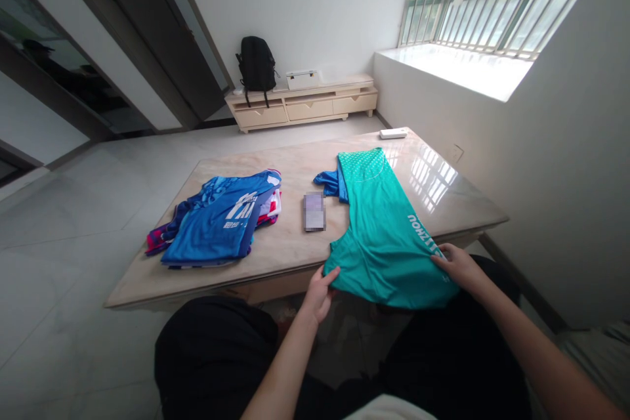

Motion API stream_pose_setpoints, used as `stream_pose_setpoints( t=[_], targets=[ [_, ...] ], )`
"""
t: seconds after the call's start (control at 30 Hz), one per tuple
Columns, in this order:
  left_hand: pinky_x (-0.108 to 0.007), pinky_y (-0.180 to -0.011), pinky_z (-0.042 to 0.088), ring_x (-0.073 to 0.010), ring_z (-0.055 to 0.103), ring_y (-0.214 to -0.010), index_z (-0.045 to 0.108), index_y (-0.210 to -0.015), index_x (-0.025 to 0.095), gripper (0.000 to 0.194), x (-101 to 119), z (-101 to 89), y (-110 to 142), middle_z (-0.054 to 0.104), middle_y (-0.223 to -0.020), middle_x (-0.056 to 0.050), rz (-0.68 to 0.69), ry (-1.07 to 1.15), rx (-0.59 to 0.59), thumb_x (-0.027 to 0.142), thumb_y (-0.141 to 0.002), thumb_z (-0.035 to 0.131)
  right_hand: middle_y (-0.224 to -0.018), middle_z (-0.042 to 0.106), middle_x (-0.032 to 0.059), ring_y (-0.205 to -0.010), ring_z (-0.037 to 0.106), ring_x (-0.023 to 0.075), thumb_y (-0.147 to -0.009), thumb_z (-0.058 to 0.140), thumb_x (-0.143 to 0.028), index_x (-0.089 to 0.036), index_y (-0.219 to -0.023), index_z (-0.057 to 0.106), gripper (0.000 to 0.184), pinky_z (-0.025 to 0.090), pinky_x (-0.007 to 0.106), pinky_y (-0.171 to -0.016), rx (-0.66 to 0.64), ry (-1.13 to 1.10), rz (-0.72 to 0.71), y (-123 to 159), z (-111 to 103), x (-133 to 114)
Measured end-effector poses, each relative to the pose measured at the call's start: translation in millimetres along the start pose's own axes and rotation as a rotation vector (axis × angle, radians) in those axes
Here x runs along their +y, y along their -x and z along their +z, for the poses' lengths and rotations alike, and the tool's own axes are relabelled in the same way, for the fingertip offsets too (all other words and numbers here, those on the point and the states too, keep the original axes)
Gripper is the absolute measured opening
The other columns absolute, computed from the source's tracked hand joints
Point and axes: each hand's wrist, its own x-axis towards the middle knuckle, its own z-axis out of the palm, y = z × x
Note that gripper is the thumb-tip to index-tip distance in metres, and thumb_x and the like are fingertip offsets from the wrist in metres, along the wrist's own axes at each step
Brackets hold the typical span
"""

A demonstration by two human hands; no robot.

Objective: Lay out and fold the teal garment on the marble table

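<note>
- Gripping the near hem of the teal jersey (381, 236), the left hand (319, 292) pinches its lower-left corner at the bottom centre of the frame, fingers closed on the cloth.
- The right hand (457, 266) holds the lower-right corner, thumb on top, beside the white lettering.
- The jersey lies lengthwise on the desk (290, 249), right of centre, its near edge hanging over the front rim towards the person's lap; the far end, with a dotted pattern, points up the frame.
- By my reading the step in hand is squaring up or folding this jersey: both corners are taken, and the next move would call for both hands to lift together and keep the hem taut so the cloth folds evenly.
- A small blurred flat thing (314, 210) lies just left of the jersey, and a scrap of blue cloth (329, 184) peeks from under the jersey's far left side.
- Further left sits a pile of blue jerseys (221, 220), well apart from the hands.
- At the far right corner rests a white remote (392, 134).
</note>
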Motion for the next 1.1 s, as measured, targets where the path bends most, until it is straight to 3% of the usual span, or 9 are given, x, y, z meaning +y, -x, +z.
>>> stream_pose_setpoints(
  t=[0.17, 0.3, 0.43, 0.57, 0.7, 0.8, 0.97, 1.1],
  targets=[
    [-0.026, -0.06, 0.054, -0.0164, 0.069, -0.069, 0.073, -0.098, 0.015, 0.054, -3.8, -3.3, -4.6, 0.077, -0.085, -0.005, 0.089, -0.046, 0.075, 0.041, -0.059, 0.099, -0.098, 0.081, 0.0151, -0.086, 0.076, 0.0343, -0.077, 0.066, -0.056, -0.011, -0.129, 0.072, 0.068, 0.056, 0.039, -0.072, 0.056, 0.012, -0.032, 10.8, -11.9, -5.5],
    [-0.022, -0.058, 0.049, -0.0129, 0.064, -0.063, 0.069, -0.09, 0.016, 0.057, -5.5, -7.1, -8.5, 0.073, -0.076, 0.0, 0.214, -0.094, 0.153, 0.046, -0.053, 0.099, -0.092, 0.081, 0.0124, -0.085, 0.075, 0.0351, -0.08, 0.064, -0.063, -0.015, -0.14, 0.068, 0.078, 0.056, 0.042, -0.074, 0.083, 0.009, -0.056, 17.7, -22.5, -10.0],
    [-0.025, -0.059, 0.048, -0.0151, 0.064, -0.063, 0.068, -0.086, 0.016, 0.058, -5.1, -9.5, -13.1, 0.073, -0.076, -0.002, 0.304, -0.161, 0.209, 0.053, -0.052, 0.098, -0.094, 0.082, 0.0107, -0.084, 0.076, 0.0334, -0.081, 0.065, -0.064, -0.018, -0.141, 0.069, 0.075, 0.056, 0.039, -0.072, 0.03, -0.029, -0.066, 17.1, -25.7, -10.5],
    [-0.025, -0.064, 0.048, -0.0157, 0.064, -0.067, 0.069, -0.081, 0.016, 0.058, -1.2, -11.5, -16.5, 0.071, -0.073, -0.001, 0.395, -0.228, 0.261, 0.056, -0.051, 0.097, -0.103, 0.083, 0.0112, -0.096, 0.076, 0.0344, -0.083, 0.066, -0.062, -0.02, -0.135, 0.073, 0.068, 0.057, 0.037, -0.073, 0.0, -0.064, -0.069, 13.5, -27.4, -8.1],
    [-0.02, -0.057, 0.039, -0.0099, 0.051, -0.059, 0.064, -0.067, 0.016, 0.055, 0.3, -13.2, -18.0, 0.055, -0.058, 0.006, 0.421, -0.258, 0.296, 0.061, -0.056, 0.094, -0.113, 0.082, 0.0113, -0.108, 0.074, 0.0365, -0.082, 0.069, -0.06, -0.021, -0.129, 0.078, 0.062, 0.059, 0.037, -0.077, -0.008, -0.106, -0.052, 15.6, -31.4, -12.1],
    [-0.019, -0.052, 0.035, -0.0068, 0.042, -0.053, 0.056, -0.057, 0.017, 0.06, 0.3, -12.2, -16.7, 0.045, -0.052, 0.008, 0.373, -0.238, 0.286, 0.063, -0.056, 0.094, -0.121, 0.08, 0.0092, -0.111, 0.073, 0.0352, -0.078, 0.077, -0.057, -0.024, -0.123, 0.08, 0.056, 0.061, 0.035, -0.08, -0.074, -0.29, 0.025, 21.2, -35.0, -18.4],
    [-0.024, -0.053, 0.051, -0.0133, 0.059, -0.058, 0.065, -0.073, 0.016, 0.052, 17.4, -1.1, -8.5, 0.064, -0.063, 0.002, 0.212, -0.152, 0.233, 0.057, -0.061, 0.094, -0.129, 0.077, 0.0075, -0.103, 0.075, 0.0308, -0.074, 0.086, -0.048, -0.028, -0.116, 0.082, 0.047, 0.062, 0.031, -0.072, -0.204, -0.65, 0.211, 21.9, -43.2, -29.3],
    [-0.025, -0.056, 0.058, -0.0155, 0.068, -0.067, 0.066, -0.088, 0.016, 0.039, 55.5, 16.4, -9.7, 0.073, -0.079, -0.003, 0.173, -0.089, 0.213, 0.036, -0.069, 0.094, -0.115, 0.081, 0.0085, -0.089, 0.077, 0.0267, -0.075, 0.084, -0.039, -0.026, -0.107, 0.084, 0.034, 0.063, 0.03, -0.066, -0.153, -0.77, 0.233, -0.3, -55.3, -49.4]
  ],
)
